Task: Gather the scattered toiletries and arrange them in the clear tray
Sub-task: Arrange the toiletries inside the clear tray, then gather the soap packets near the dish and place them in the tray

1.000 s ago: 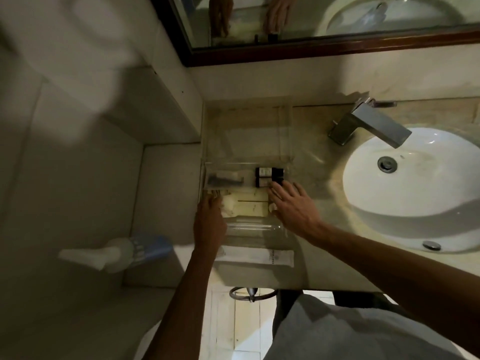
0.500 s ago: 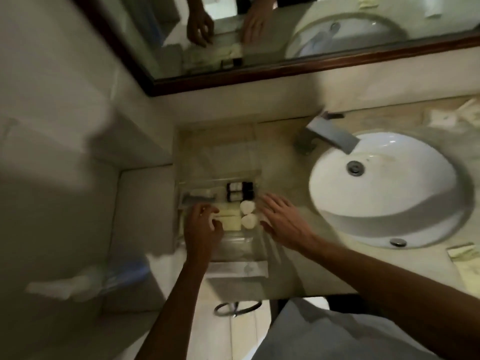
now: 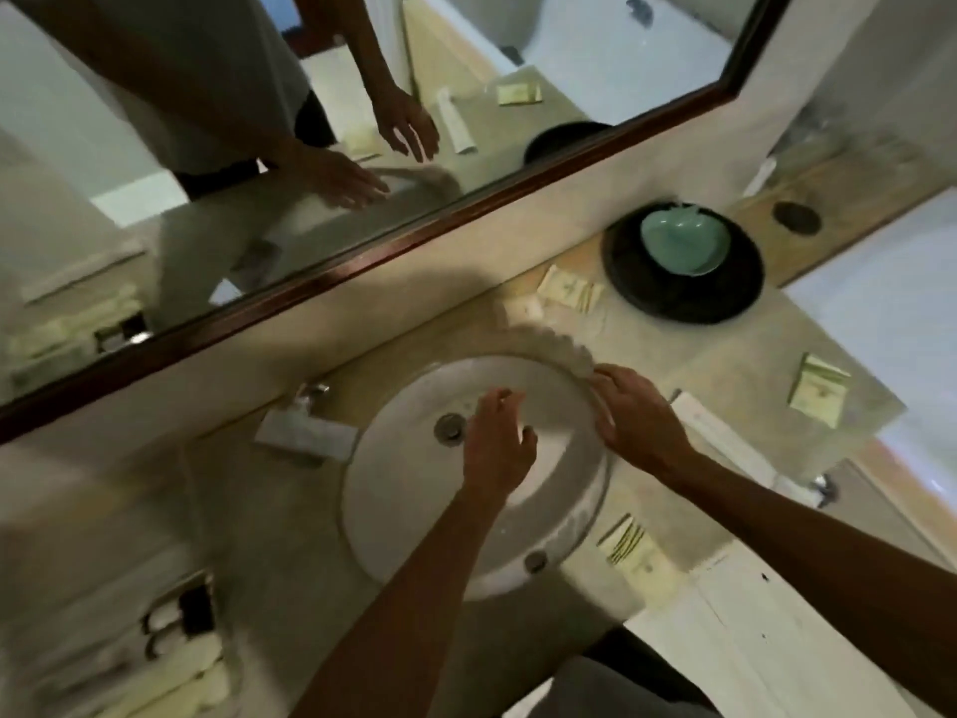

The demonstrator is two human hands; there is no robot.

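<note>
My left hand [image 3: 496, 444] hovers over the white sink basin [image 3: 414, 510], fingers loosely curled, holding nothing. My right hand [image 3: 634, 419] is at the basin's right rim, fingers apart and empty. The clear tray [image 3: 93, 660] lies at the lower left, blurred, with small dark-capped bottles [image 3: 181, 616] and pale items inside. Scattered on the counter are pale yellow sachets: one [image 3: 569, 290] behind the basin, one [image 3: 818, 388] at the right, one [image 3: 629, 544] near the front. A white tube [image 3: 725, 440] lies right of my right hand.
A black round plate [image 3: 683, 298] carrying a green dish [image 3: 683, 241] stands at the back right. The chrome faucet [image 3: 305, 430] is left of the basin. A wood-framed mirror [image 3: 362, 251] runs along the back wall. The counter's front edge [image 3: 673, 588] is near.
My view swung right, from the tray to the sink. Both hands left the tray and moved right over the basin; the tray now sits at the lower left.
</note>
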